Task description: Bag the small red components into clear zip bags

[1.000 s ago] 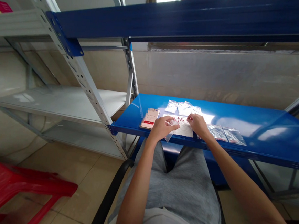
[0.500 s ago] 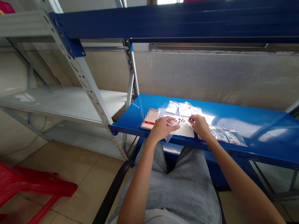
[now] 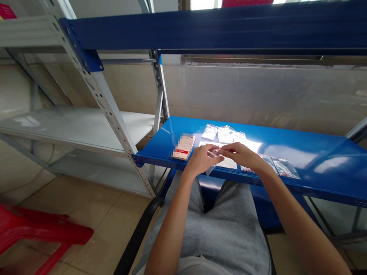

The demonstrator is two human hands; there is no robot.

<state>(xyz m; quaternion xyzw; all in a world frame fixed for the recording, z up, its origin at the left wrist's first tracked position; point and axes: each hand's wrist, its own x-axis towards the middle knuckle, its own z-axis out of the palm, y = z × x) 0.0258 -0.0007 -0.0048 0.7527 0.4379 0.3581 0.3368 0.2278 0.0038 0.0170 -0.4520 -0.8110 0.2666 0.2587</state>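
Clear plastic between my fingers now: my left hand (image 3: 201, 159) has the small clear bag (image 3: 211, 169) pinched between thumb and fingers, its corner hanging below my thumb at the near left part of the white sheet (image 3: 230, 163). And here's my right hand (image 3: 243, 155), over the sheet's right half and reaching left, fingertips gathered right at the top of the bag. Whether they're pressed shut, or on what, I can't tell; they're too small and overlapped. There's a fleck of red by my left fingertips, too tiny to make out.

Left of the sheet, the phone (image 3: 184, 148) lies flat, screen up, a red bar across its lower part. Just behind the sheet, a bunch of shiny bags (image 3: 225, 134), pale under the glare. Over to the sheet's right, a row of filled bags (image 3: 286, 167), reddish bits along their near edges, my forearm partly covering the row. All of it sits on the glossy blue shelf (image 3: 327, 161). Nearer me than the sheet, below the shelf, my grey trousers (image 3: 236, 226); well off to its left, down on the floor, a red stool (image 3: 36, 227).
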